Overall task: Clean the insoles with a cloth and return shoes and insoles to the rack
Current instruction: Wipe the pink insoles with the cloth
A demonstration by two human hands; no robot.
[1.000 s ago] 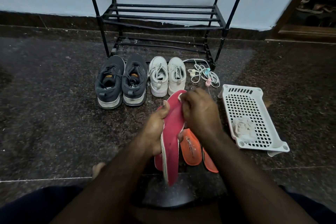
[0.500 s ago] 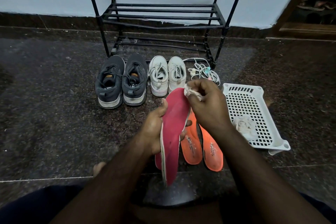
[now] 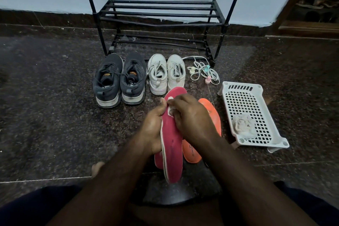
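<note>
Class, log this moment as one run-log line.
step: wiping | left hand: holds pink insole | right hand: presses cloth on it | shoes: floor

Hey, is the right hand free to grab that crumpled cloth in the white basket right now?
Probably not yet: the right hand pinches a small cloth against the pink insole. The path to the crumpled cloth in the white basket looks unobstructed.

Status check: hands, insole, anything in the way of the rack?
Left hand grips pink insole. Right hand presses cloth on it. Both shoe pairs on floor before rack; shelves bare.
</note>
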